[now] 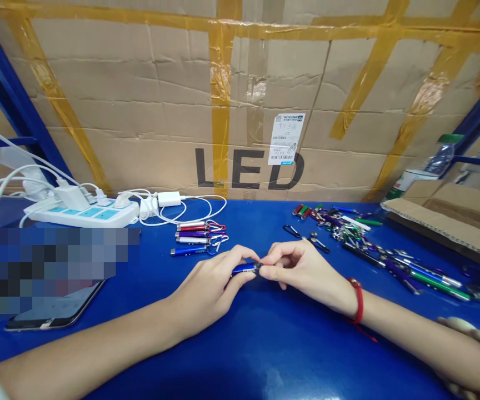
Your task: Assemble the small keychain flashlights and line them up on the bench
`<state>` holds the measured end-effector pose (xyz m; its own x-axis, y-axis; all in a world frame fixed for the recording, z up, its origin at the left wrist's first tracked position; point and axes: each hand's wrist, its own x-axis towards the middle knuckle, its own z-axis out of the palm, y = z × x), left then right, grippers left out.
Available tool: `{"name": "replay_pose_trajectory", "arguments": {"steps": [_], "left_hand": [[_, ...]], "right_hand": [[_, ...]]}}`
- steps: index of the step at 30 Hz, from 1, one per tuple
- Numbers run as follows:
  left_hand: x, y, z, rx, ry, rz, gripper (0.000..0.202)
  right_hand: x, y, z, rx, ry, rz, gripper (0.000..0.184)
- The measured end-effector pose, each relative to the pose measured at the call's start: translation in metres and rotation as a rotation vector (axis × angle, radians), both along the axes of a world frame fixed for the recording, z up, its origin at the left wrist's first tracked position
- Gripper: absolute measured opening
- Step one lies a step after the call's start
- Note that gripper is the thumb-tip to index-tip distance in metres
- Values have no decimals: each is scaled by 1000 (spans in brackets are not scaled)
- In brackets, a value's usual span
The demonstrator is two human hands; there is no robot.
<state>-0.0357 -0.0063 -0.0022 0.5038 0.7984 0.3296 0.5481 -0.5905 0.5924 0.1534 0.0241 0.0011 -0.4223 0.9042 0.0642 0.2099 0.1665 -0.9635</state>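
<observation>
Near the middle of the blue table, my left hand [213,286] grips a small blue metal flashlight [244,269] between thumb and fingers. My right hand [296,266], a red cord on its wrist, pinches the flashlight's silver right end with thumb and forefinger. Any small part inside that pinch is hidden. Just beyond my left hand lies a row of several finished-looking flashlights with carabiner clips: a red one [192,226], a purple one [190,234], a silver one [192,241] and a blue one [189,251]. Black carabiner clips [319,243] lie beyond my right hand.
To the right spreads a pile of loose flashlight parts [354,236] and coloured tubes [440,284], beside an open cardboard box [452,216]. On the left are a white power strip [85,214] with cables and a phone [56,311]. A large taped carton [160,111] stands behind.
</observation>
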Motion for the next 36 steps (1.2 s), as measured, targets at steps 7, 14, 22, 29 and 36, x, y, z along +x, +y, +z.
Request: {"name": "replay_pose_trajectory", "arguments": {"steps": [7, 14, 22, 29, 36], "left_hand": [[0, 2, 0, 25, 40, 8, 24], [5, -3, 9, 23, 67, 20, 24], [8, 1, 6, 47, 25, 77, 24], [8, 5, 3, 24, 35, 130, 25], [9, 4, 6, -2, 40, 155, 25]], "right_hand": [[-1, 0, 0, 72, -67, -11, 38], [0, -3, 2, 215, -193, -13, 38], [7, -4, 13, 675, -418, -105, 27], [22, 11, 17, 702, -1046, -303, 30], [58, 41, 27, 388, -1283, -724, 32]]}}
